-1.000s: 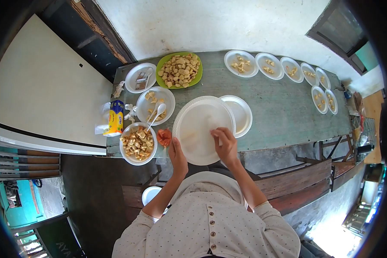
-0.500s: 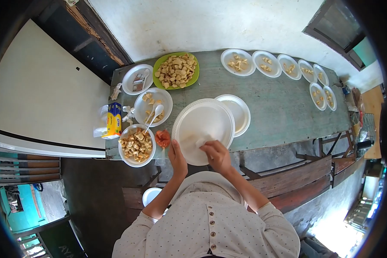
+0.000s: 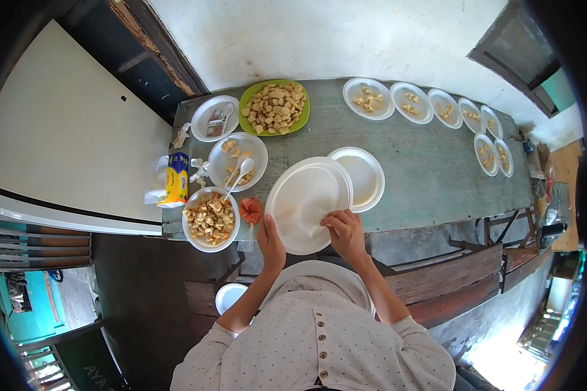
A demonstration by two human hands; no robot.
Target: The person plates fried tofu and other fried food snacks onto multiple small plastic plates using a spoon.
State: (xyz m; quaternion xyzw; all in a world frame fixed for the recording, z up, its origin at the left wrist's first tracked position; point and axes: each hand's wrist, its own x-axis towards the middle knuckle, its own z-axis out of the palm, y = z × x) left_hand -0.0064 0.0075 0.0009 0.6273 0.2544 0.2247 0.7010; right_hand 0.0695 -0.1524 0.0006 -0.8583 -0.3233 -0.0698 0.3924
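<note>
Two hands, left hand (image 3: 271, 236) and right hand (image 3: 346, 229), fingers closed on stack of foam plates (image 3: 306, 202), tilted at tabletop (image 3: 424, 163) edge for separating.

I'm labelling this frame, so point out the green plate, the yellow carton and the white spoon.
green plate (image 3: 244, 104), head view, on its bare left rim.
yellow carton (image 3: 177, 180), head view, on its front face.
white spoon (image 3: 244, 165), head view, on its bowl.
</note>
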